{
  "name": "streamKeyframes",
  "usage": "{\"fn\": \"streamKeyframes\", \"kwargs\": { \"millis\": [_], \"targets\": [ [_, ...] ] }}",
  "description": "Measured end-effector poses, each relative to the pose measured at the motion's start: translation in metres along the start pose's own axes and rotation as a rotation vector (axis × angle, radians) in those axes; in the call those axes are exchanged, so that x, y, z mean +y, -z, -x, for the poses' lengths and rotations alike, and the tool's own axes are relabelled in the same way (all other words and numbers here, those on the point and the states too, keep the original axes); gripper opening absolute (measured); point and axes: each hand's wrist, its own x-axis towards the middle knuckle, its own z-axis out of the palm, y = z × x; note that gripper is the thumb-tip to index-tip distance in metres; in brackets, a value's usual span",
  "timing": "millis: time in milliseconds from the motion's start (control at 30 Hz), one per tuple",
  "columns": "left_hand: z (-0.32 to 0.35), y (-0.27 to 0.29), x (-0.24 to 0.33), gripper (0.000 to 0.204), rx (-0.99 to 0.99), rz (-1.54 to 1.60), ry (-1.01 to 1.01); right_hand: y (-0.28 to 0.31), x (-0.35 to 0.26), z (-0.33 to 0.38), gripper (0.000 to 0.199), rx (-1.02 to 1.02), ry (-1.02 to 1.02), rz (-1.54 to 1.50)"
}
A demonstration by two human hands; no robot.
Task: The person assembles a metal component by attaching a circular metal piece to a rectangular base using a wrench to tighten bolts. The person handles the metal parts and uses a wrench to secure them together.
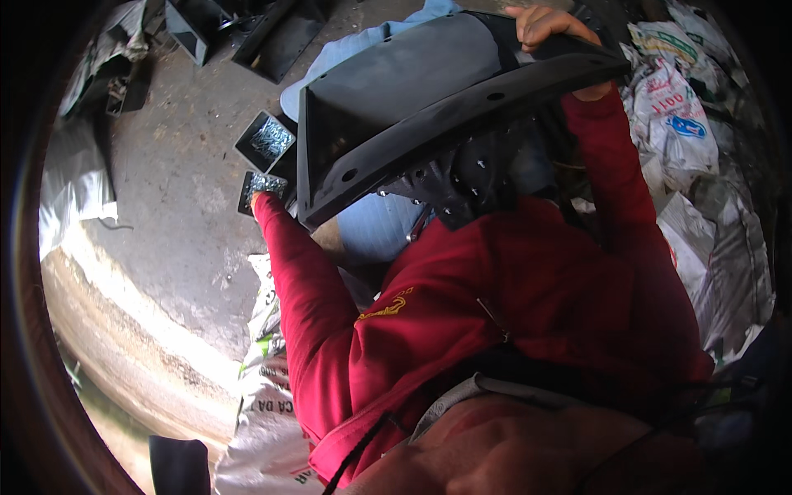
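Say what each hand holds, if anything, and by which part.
Right hand: black tray-like part, by its right end. Left hand, at the metal fasteners: cannot tell.

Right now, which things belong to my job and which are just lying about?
Apparently in use:
black trough, gripped by right hand
lower fastener box, at left hand
upper fastener box

Apparently lying about:
white sacks at right
pale plastic at left

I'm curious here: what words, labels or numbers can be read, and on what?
I won't copy wording, but print shows:
Right-hand sack: large red print, blue mark.
Lower-left sack: dark print, upside down.
Upper-right sack: too blurred.
Red top: yellow print, too small.
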Motion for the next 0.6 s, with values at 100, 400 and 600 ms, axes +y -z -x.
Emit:
{"fn": "streamKeyframes", "kwargs": {
  "millis": [100, 400, 600],
  "targets": [
    [-0.008, -0.006, 0.005, 0.051, 0.019, -0.013, -0.012, -0.020, -0.019, -0.011, 0.020, 0.089, 0.009, -0.004],
    [-0.018, 0.003, 0.008, 0.052, 0.091, 0.072, -0.002, 0.011, -0.009, 0.014, 0.095, -0.045, -0.041, 0.111],
    [0.001, 0.029, -0.069, 0.049, 0.341, 0.816, 0.239, -0.041, -0.049, 0.025, 0.056, 0.525, 0.222, 0.284]
  ]
}}
